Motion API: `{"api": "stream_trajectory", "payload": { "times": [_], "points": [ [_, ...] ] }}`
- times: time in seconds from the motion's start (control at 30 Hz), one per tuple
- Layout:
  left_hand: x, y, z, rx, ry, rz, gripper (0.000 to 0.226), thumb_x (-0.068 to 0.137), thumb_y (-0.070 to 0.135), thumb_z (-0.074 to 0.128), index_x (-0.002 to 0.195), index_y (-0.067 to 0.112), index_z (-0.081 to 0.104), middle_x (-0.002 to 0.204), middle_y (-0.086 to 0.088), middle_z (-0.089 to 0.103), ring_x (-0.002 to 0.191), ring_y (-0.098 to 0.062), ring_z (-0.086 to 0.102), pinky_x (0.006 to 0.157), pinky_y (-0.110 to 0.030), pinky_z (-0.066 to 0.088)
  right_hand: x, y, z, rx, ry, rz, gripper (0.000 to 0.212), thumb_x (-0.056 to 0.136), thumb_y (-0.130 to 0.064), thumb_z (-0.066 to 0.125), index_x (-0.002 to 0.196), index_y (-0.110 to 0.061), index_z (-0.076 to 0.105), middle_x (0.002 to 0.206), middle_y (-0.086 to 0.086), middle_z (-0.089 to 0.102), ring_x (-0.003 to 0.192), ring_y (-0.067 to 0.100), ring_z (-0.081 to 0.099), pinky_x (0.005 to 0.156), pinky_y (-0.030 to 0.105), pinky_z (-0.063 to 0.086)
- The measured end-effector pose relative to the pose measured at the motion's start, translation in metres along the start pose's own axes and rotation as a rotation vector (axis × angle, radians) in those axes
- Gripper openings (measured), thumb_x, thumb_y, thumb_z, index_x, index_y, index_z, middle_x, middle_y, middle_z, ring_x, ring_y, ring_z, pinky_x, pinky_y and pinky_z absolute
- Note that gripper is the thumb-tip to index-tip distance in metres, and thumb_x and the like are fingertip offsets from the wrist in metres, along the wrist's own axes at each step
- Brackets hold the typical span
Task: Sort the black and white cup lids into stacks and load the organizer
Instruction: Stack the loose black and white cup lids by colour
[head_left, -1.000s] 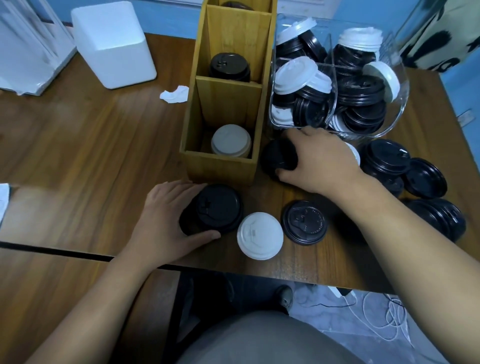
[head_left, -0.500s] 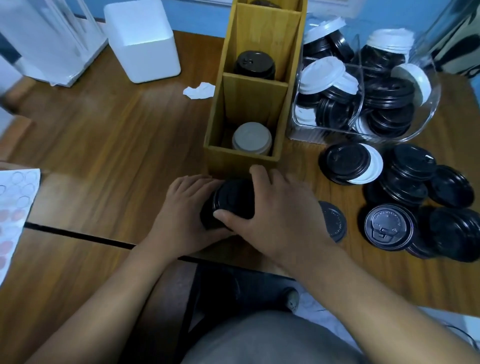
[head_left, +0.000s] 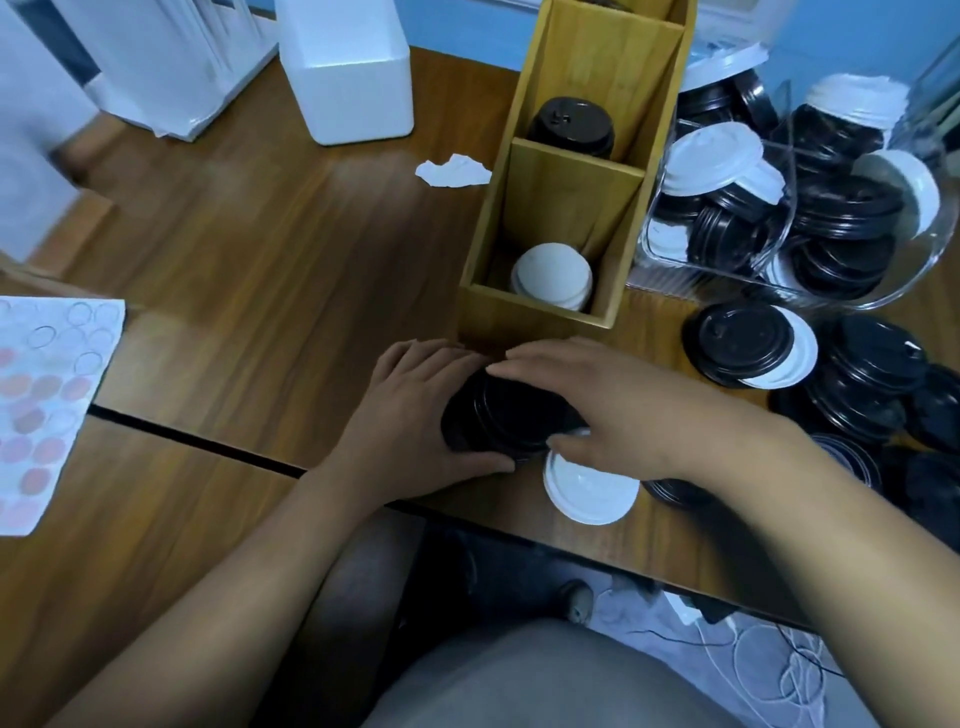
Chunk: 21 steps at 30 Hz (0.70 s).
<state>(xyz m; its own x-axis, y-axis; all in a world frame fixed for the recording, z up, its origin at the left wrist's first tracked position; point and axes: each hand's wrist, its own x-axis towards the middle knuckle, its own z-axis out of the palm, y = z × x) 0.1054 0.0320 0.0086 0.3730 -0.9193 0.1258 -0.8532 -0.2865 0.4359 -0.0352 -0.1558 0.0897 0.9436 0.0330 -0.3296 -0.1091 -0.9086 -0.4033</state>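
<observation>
While a clear bin (head_left: 675, 283) of mixed lids waits unsorted at the right, a person steadies a short black lid stack (head_left: 511, 423) between both hands on a wooden worktop (head_left: 249, 249), just in front of the wooden organizer (head_left: 535, 319). The left hand (head_left: 410, 415) wraps the stack's left side, fingers curled round the far rim and thumb along the near one, evidently so the lids cannot slide apart. The right hand (head_left: 628, 415) lies over the top with its fingers nearly straight, pressing down rather than grasping, probably to seat the top lid squarely. Its thumb touches the stack's near side.

The organizer's nearest compartment holds a white lid stack (head_left: 553, 278). The one behind it holds stored black lids (head_left: 571, 124) and looks the likely home for the stack in hand. To get there the stack must rise over the front wall and the divider. The compartment walls sit close round the lids, so a level, straight drop seems called for.

Room is tight. A loose white lid (head_left: 592, 493) lies against or just beside the stack, close to the worktop's near edge, where a careless sweep could knock it off. To the right, loose black lids (head_left: 878, 384) crowd the surface in front of the bin. The freer room lies to the left, where a sticker sheet (head_left: 47, 395) sits at the margin and crumpled paper (head_left: 452, 171) and a white foam block (head_left: 348, 67) lie farther back.
</observation>
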Motion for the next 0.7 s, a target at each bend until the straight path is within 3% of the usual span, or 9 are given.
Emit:
{"api": "stream_trajectory", "payload": {
  "times": [0.1,0.3,0.5,0.7],
  "points": [
    [0.001,-0.001,0.001,0.009,0.004,0.015,0.100,0.065,0.097,0.051,0.138,0.029,0.055,0.138,0.010,0.058,0.136,-0.016,0.045,0.116,-0.050,0.030,-0.001,0.003,0.000,-0.036,0.104,0.017,0.075,0.088,-0.033,0.069,0.154,-0.036,0.035,0.134,-0.010,0.049,0.122,0.011,0.047,0.100,0.036,0.046],
    [0.000,-0.001,0.003,0.016,0.026,0.010,0.101,0.064,0.096,0.055,0.135,0.025,0.058,0.136,0.009,0.059,0.135,-0.015,0.046,0.116,-0.048,0.030,0.000,0.002,0.015,-0.116,0.046,-0.002,0.091,0.084,-0.051,0.070,0.159,-0.033,0.023,0.157,-0.012,0.026,0.138,0.015,0.037,0.108,0.034,0.043],
    [0.000,-0.003,0.003,0.029,-0.012,-0.012,0.103,0.063,0.098,0.054,0.138,0.028,0.055,0.140,0.010,0.056,0.139,-0.013,0.041,0.119,-0.047,0.026,0.000,-0.001,0.017,-0.043,0.120,0.138,0.097,0.075,-0.074,0.067,0.156,-0.038,0.027,0.137,-0.015,0.040,0.118,0.016,0.054,0.094,0.031,0.048],
    [0.001,-0.002,0.003,0.028,-0.006,0.001,0.101,0.065,0.097,0.052,0.137,0.027,0.056,0.141,0.010,0.055,0.139,-0.013,0.042,0.118,-0.048,0.027,0.005,-0.017,0.017,-0.052,0.131,0.231,0.095,0.070,-0.083,0.064,0.147,-0.036,0.036,0.127,-0.010,0.040,0.100,0.020,0.058,0.081,0.039,0.056]
  ]
}}
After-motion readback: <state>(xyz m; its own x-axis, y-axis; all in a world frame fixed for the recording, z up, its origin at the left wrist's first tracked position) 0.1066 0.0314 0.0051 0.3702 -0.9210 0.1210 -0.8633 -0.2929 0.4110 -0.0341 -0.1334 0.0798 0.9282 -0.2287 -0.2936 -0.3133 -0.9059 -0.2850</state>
